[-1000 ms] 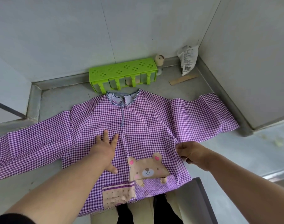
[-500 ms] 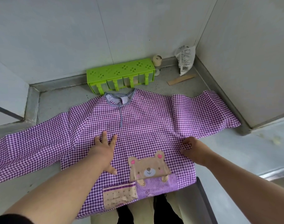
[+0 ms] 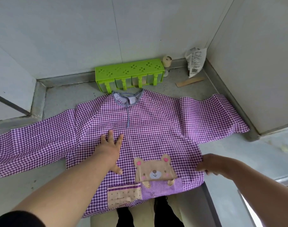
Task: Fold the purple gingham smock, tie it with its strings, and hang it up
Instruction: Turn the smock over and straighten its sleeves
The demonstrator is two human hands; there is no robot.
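The purple gingham smock [image 3: 149, 128] lies front up on the grey counter [image 3: 61, 99], sleeves spread left and right. A bear patch [image 3: 154, 169] and pockets sit near its hem, which hangs over the counter's front edge. A grey-blue string [image 3: 127, 117] runs down from the striped collar [image 3: 127, 99]. My left hand [image 3: 109, 151] presses flat on the chest with fingers spread. My right hand [image 3: 208, 163], blurred, curls its fingers round the smock's right side edge.
A green plastic rack [image 3: 130, 71] stands against the back wall just behind the collar. A small cream spool [image 3: 167, 60], a white plastic bag [image 3: 195, 63] and a wooden stick [image 3: 189, 81] lie in the back right corner. Walls close the back and right.
My right hand has slid down and outward along the smock's right edge, pulling that side flatter. My left hand stays pressed on the chest.
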